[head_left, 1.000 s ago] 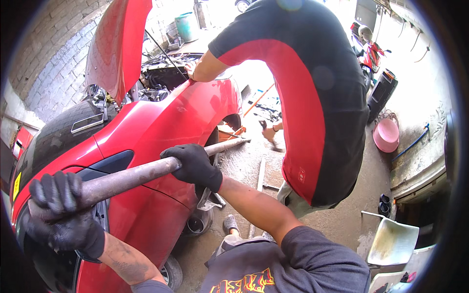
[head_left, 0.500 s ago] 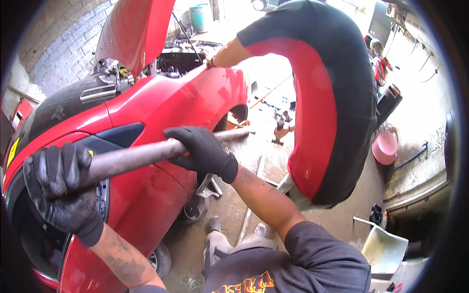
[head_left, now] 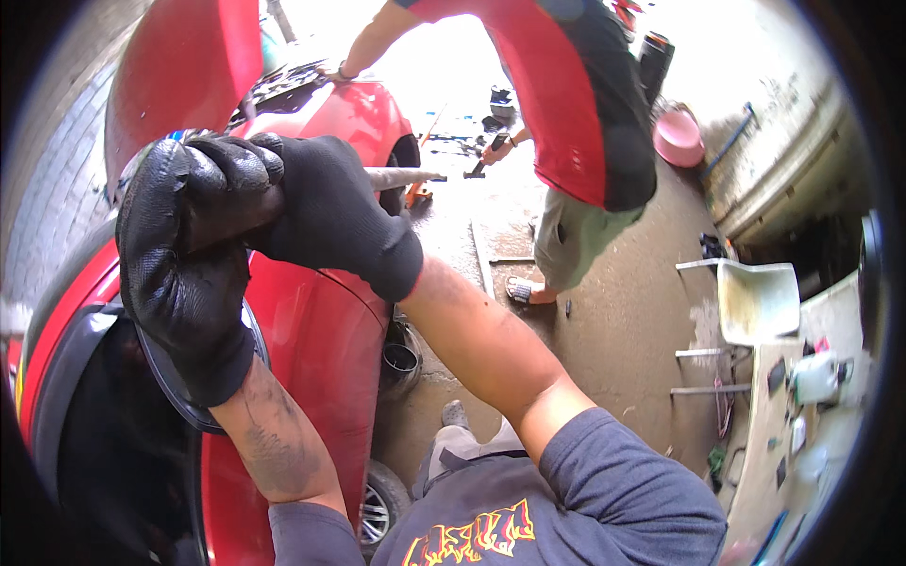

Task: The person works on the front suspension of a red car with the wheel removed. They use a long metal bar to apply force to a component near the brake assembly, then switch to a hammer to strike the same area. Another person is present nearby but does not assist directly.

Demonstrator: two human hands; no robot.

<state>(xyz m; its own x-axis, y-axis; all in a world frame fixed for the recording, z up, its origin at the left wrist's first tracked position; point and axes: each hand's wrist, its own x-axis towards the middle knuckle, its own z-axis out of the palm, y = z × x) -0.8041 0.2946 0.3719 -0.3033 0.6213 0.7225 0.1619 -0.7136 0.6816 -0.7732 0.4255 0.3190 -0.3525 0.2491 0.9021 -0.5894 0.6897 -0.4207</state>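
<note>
Both my hands wear black gloves and are raised close in front of me, over the side of the red car (head_left: pixel 321 377). My left hand (head_left: pixel 184 274) is closed around the near end of a long metal pipe (head_left: pixel 401 176). Right beside it, my right hand (head_left: pixel 335 208) is wrapped round the same pipe. The pipe's thin far part shows beyond my right hand, pointing toward the front wheel arch; its near part is hidden by the gloves. A co-worker in a red and black shirt (head_left: pixel 566 94) leans on the car's front with one hand and holds a hammer (head_left: pixel 486 158) in the other.
The car's hood (head_left: pixel 184 75) is raised. Tools lie on the floor by the front wheel. A loose wheel (head_left: pixel 382 505) lies beside the car near my feet. To the right are a pink basin (head_left: pixel 678 139), a white chair (head_left: pixel 758 302) and a cluttered bench (head_left: pixel 764 424).
My right hand has slid back along the pipe to my left hand. Both hands now appear higher and closer. The co-worker has straightened and shifted, with the hammer now in plain view.
</note>
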